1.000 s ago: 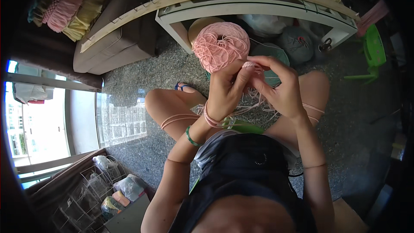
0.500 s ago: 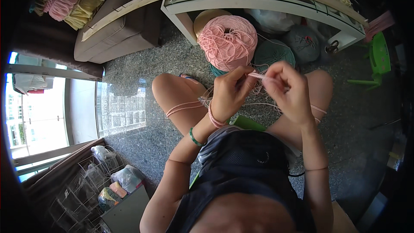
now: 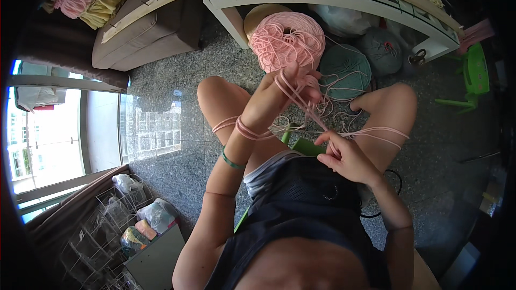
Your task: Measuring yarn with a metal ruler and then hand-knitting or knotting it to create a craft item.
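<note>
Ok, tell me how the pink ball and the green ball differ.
The pink ball looks larger than the green ball. The pink ball shows a dark hole; none shows on the green ball. The left hand overlaps the pink ball's near edge, while the green ball sits farther right, clear of that hand. Both are rounded and wound from yarn.

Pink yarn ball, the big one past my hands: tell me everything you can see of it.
The pink yarn ball is large, rounded and squat, wound from soft-looking cord, with a dark hole near its upper middle. Loose strands tangle across the side facing you. It sits by the white table frame, left of a green yarn ball. Your left hand overlaps its lower edge, hiding its base; whether they touch, I can't tell.
</note>
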